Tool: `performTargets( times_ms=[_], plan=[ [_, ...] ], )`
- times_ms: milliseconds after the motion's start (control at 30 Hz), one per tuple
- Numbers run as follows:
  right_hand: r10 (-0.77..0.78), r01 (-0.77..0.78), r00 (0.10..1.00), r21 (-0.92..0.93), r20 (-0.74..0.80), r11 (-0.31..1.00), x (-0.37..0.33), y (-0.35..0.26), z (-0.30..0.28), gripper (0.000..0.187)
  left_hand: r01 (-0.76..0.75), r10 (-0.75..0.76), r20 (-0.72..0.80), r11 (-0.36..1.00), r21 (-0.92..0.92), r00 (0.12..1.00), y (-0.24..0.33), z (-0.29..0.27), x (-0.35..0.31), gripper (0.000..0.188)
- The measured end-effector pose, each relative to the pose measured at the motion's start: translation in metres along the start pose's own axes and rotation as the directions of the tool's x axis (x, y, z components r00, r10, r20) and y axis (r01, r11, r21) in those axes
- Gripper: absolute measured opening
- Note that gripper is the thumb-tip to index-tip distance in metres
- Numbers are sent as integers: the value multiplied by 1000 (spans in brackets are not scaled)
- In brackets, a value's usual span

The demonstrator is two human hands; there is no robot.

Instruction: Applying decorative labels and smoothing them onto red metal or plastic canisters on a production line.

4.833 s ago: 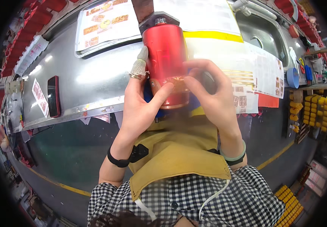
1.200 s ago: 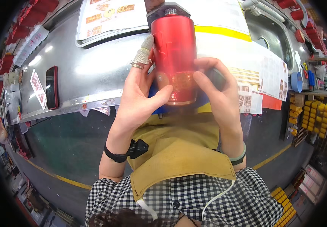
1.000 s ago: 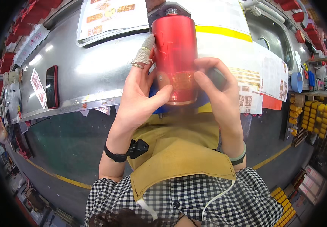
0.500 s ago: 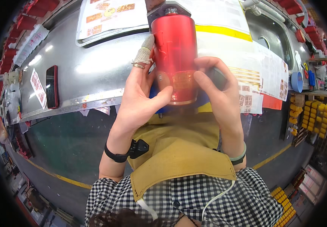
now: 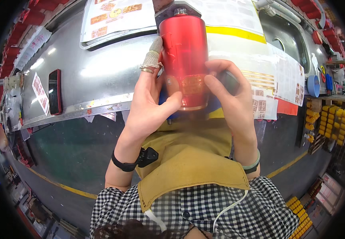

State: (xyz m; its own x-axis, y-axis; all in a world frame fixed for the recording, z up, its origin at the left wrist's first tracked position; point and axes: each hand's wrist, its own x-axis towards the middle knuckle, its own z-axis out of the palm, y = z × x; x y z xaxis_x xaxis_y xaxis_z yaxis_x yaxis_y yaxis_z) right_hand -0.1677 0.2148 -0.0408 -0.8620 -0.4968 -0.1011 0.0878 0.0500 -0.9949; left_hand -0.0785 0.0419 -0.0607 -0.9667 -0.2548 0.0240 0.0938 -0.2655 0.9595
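Observation:
A glossy red bottle (image 5: 183, 47) lies at the middle, its threaded neck pointing away from me into a grey metal holder (image 5: 172, 12). Near its closer end sits a gold decorated label (image 5: 192, 84). My left hand (image 5: 148, 99) grips the bottle's left side, thumb over the near end; a pale knitted cover (image 5: 153, 53) wraps one fingertip. On the opposite side, my right hand (image 5: 234, 93) has its thumb and forefinger bent against the bottle beside the label. Its other fingers are partly hidden behind the bottle.
A metal workbench (image 5: 112, 79) carries a phone (image 5: 55, 91), a tray (image 5: 85, 43) with a printed sheet, and several label sheets (image 5: 286, 75) at right. A sink (image 5: 286, 32) lies far right, with a blue round object (image 5: 313, 85) beyond. The bench's front edge runs near my left wrist.
My left hand and wrist have shifted very slightly to the right along the bottle. The bottle and my right hand stay nearly where they were.

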Motion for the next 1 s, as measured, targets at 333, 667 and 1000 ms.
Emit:
performTargets(
  times_ms=[333, 667, 1000],
  plan=[
    [-32, 32, 999, -24, 6, 999, 1, 1, -3, 21, 1, -1, -6, 1000, -5, 1000, 2, 6, 3, 89],
    [-83, 83, 997, -114, 9, 990, 1, -1, -2, 24, 88, -80, -43, 967, 239, 996, 7, 3, 4, 77],
    [-127, 116, 990, -156, -63, 981, -1, 3, -3, 26, 83, -79, -49, 993, 80, 996, 5, 10, 7, 82]
  ],
)
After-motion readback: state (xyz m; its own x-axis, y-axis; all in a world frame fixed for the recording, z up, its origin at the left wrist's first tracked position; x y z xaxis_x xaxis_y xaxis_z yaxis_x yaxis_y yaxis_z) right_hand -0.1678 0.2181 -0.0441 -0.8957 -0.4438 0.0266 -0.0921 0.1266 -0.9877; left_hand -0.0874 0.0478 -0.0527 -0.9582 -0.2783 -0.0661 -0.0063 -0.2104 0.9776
